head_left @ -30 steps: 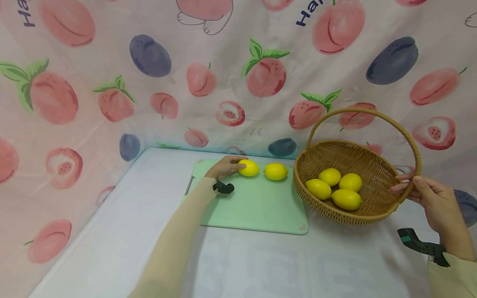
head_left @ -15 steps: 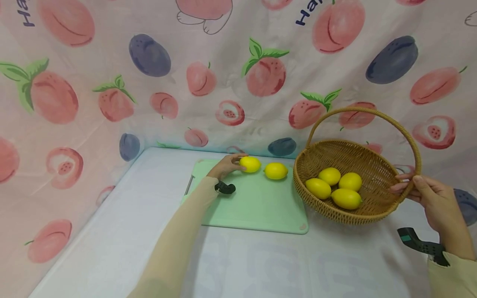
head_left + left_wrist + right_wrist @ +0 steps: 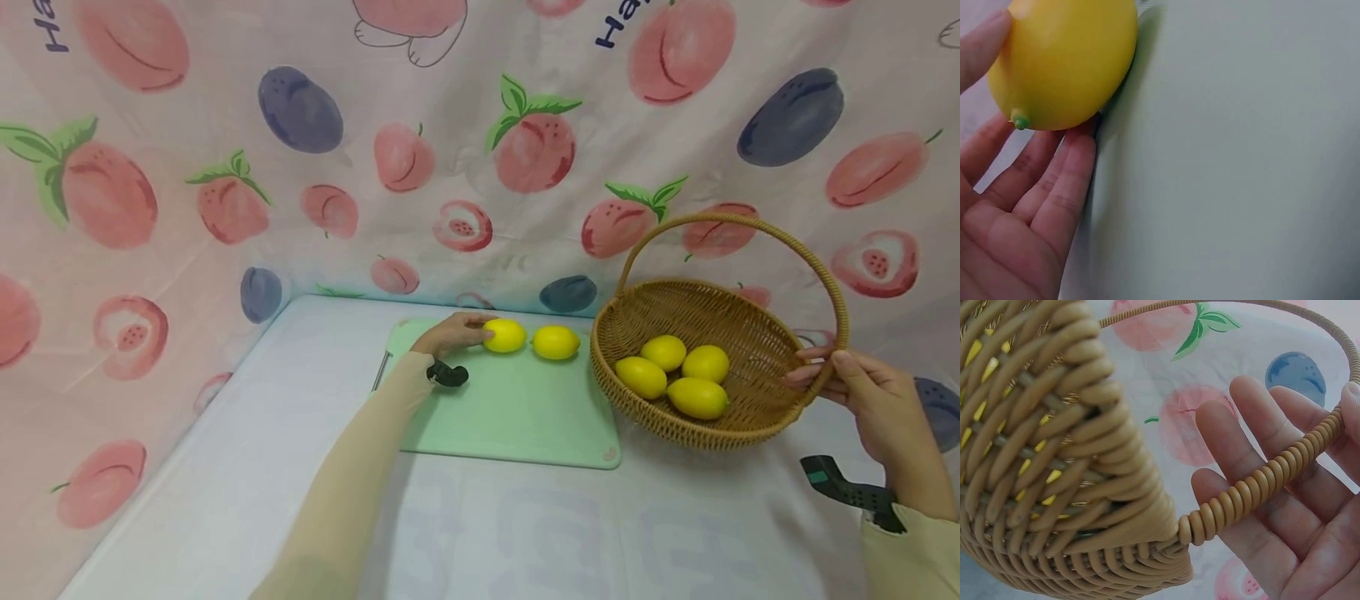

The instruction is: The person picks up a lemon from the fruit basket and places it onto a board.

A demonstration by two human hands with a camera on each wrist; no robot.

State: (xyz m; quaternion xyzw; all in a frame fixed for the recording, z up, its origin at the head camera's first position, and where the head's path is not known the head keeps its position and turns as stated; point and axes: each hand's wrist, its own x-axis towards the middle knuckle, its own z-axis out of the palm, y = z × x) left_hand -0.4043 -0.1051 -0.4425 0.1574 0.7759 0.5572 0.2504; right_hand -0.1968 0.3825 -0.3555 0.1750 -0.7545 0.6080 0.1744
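At the back of the green cutting board point(image 3: 517, 417), my left hand point(image 3: 452, 333) holds a yellow lemon point(image 3: 506, 336) at its left end. In the left wrist view the thumb lies on one side of this lemon point(image 3: 1066, 62) and the fingers reach under its green-tipped end. Just right of it another lemon point(image 3: 556, 342) lies on the board, apart from the first. My right hand point(image 3: 881, 400) pinches the handle of a wicker basket point(image 3: 697, 437) between thumb and fingers. Several lemons point(image 3: 697, 397) sit inside the basket, which tilts toward me.
The board lies on a white table point(image 3: 510, 533) against a fruit-printed cloth backdrop point(image 3: 465, 150). A metal handle point(image 3: 381, 371) shows on the board's left edge. The basket stands close to the board's right side, its tall handle point(image 3: 720, 218) arching above.
The lemon in my left hand rises slightly away from me, then comes back down, ending a little to the right. My right hand and the basket stay in place.
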